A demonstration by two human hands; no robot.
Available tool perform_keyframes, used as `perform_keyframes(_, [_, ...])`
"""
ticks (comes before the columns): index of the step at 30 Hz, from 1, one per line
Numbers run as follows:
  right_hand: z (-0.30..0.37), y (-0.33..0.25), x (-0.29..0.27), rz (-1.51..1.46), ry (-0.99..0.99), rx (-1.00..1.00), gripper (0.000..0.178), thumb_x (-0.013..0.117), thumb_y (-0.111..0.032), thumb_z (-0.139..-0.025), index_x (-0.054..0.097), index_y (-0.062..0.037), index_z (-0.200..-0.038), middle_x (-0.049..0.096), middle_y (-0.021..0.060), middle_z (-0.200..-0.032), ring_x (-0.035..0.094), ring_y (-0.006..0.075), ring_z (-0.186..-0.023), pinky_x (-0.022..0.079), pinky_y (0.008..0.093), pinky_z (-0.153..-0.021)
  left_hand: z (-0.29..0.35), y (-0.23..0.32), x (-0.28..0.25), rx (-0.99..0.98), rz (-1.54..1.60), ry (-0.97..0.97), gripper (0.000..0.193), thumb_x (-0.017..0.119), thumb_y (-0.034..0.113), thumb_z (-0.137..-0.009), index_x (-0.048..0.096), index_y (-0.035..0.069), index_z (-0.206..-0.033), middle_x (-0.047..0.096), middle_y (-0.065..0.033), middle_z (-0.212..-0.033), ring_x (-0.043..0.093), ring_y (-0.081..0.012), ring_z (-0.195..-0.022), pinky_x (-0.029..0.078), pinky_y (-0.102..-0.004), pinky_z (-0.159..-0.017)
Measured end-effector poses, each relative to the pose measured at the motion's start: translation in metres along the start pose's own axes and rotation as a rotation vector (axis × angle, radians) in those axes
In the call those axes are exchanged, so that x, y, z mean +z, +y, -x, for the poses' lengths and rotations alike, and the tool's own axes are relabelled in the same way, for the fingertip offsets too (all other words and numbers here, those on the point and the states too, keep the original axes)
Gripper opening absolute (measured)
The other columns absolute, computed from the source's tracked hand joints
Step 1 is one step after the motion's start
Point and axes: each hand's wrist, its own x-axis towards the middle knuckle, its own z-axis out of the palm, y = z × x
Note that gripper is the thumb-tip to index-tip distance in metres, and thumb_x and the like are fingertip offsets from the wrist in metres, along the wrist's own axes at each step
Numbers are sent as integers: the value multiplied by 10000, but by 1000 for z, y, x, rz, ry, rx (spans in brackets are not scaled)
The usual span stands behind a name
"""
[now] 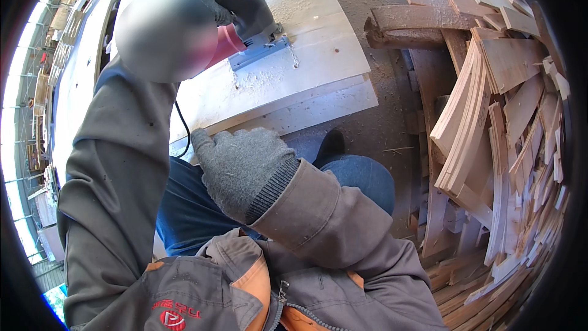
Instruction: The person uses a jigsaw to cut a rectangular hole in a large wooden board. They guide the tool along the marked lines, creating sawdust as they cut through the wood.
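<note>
My left hand [206, 0], in a grey glove, reaches out over the pale wooden sheet [306, 24] and is closed on the black handle of a red and black power saw [248, 15], which looks like a jigsaw. Its flat metal base [260, 54] rests on the sheet among sawdust. A round blurred patch covers part of my wrist and the tool's rear. Close to my body, my right hand [239, 168], also gloved in grey, is closed against the sheet's near edge. Its fingertips are hidden, so what they grip cannot be made out.
A black cord [184, 124] hangs by my left sleeve. Another pale board [331, 110] shows below the sheet's near edge. My knees, in blue trousers [361, 178], are close under it. Stacked wooden offcuts [468, 122] rise along the right, over a dusty floor [392, 116].
</note>
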Motion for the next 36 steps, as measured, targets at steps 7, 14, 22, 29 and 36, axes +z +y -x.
perform_keyframes(7, [2, -1, -5, -2, -3, -4, 542, 686, -163, -857, 535, 45, -1334, 722, 239, -1037, 743, 359, -919, 604, 480, -758, -9, -16, 2, 48, 56, 12, 299, 841, 101, -720, 771, 28, -1002, 683, -76, -712, 595, -143, -547, 484, -303, -480])
perform_keyframes(14, [1, 0, -5, -25, -15, -5, 505, 667, -150, -866, 541, 44, -1315, 722, 234, -1012, 744, 357, -894, 606, 479, -738, -1, 0, 2, 10, -15, 3, 317, 860, 86, -680, 790, 45, -986, 715, -59, -743, 630, -129, -592, 520, -294, -530])
perform_keyframes(22, [2, -1, -1, 46, 31, -15, 384, 564, -268, -1001, 559, 0, -1276, 734, 191, -935, 753, 334, -837, 604, 482, -713, -11, -8, 7, 56, 30, 52, 298, 843, 107, -721, 768, 30, -1000, 686, -74, -714, 593, -141, -544, 481, -302, -477])
perform_keyframes(29, [5, 1, 0, 51, 93, -43, 374, 551, -266, -1004, 566, 6, -1260, 730, 187, -912, 749, 330, -812, 593, 487, -696, -10, -1, 5, 52, 36, 46, 293, 816, 88, -739, 759, 21, -1018, 685, -76, -722, 580, -136, -529, 475, -294, -465])
perform_keyframes(36, [7, 0, -7, 45, 52, -43, 403, 568, -244, -986, 555, 18, -1292, 731, 195, -933, 749, 332, -834, 597, 481, -718, -8, 1, 5, 39, 33, 46, 294, 792, 59, -746, 755, 15, -1034, 694, -73, -741, 577, -125, -529, 481, -281, -468])
